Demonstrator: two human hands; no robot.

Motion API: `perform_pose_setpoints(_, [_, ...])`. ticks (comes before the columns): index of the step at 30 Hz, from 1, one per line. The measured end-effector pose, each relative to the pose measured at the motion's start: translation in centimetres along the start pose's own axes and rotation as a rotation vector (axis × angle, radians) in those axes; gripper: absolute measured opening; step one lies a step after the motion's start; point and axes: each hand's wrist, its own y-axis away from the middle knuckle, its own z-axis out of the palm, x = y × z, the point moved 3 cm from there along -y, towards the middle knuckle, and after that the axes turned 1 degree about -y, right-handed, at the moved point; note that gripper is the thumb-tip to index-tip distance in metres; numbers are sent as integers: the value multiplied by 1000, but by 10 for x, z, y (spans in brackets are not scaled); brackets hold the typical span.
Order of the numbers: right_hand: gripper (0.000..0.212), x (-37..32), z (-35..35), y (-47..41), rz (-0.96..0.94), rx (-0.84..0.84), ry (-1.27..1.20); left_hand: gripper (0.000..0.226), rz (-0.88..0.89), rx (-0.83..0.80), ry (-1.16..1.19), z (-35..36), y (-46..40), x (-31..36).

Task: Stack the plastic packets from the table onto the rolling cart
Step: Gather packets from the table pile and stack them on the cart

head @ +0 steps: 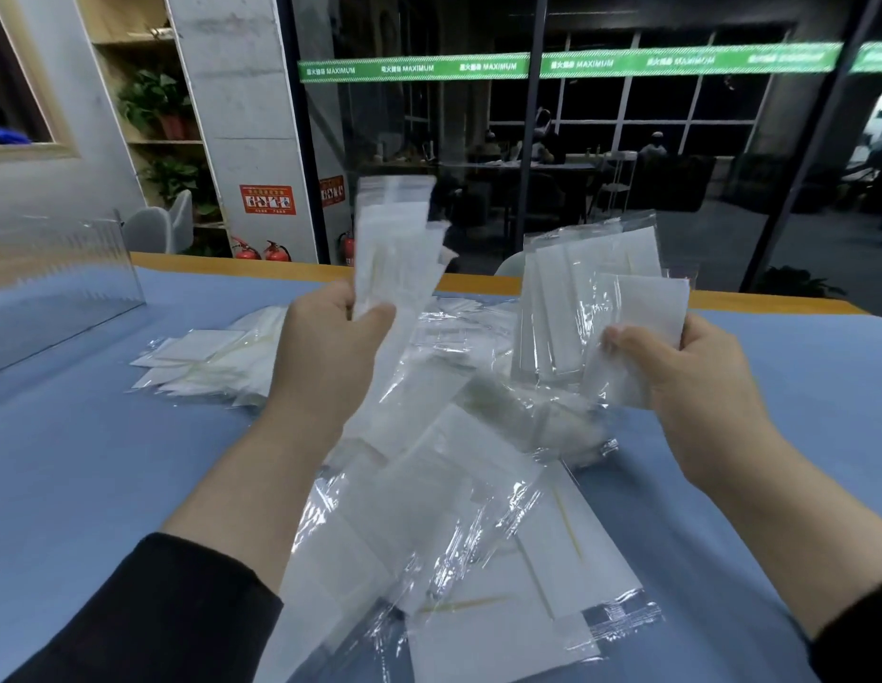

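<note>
Two bare hands are raised above the table, each pinched on clear plastic packets. The left hand [325, 332] holds a narrow bunch of packets [397, 248] upright between thumb and fingers; the bunch is motion-blurred, so how many it holds cannot be told. The right hand [685, 372] clamps a fanned handful of packets [592, 308] with its thumb pressed on the front one, and its fingers are hidden behind the plastic. Below and between the hands a loose heap of packets [458, 510] lies overlapping on the blue table cover [84, 460], running out of the bottom edge of the view. The glare on the film makes single packets hard to separate. A flatter pile [207, 357] lies farther left, partly hidden by the left wrist. A clear ribbed box [54, 283] stands at the far left, cut off by the frame. Dark sleeves [173, 613] cover both forearms near the bottom corners.
</note>
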Motion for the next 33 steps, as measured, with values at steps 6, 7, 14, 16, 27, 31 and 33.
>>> perform_pose_setpoints(6, [10,-24,-13,2,25,-95,-237,17,-80,-72,380,12,1,29])
perform_pose_setpoints(7, [10,-28,-17,4,23,-119,-245,16,-83,-88,404,18,3,38])
perform_pose_setpoints(14, [11,-38,-67,16,77,-106,-292,13,-43,-114,490,60,21,87])
perform_pose_setpoints(16, [12,-42,-84,19,91,-81,-321,13,-47,-132,545,69,26,104])
perform_pose_setpoints(27, [20,-9,-150,25,368,27,-465,16,-479,-519,566,164,98,78])
perform_pose_setpoints(31, [27,9,-147,23,436,2,-534,9,-410,-514,519,182,107,61])
perform_pose_setpoints(33, [21,12,-138,23,444,-17,-475,16,-384,-512,540,187,109,63])
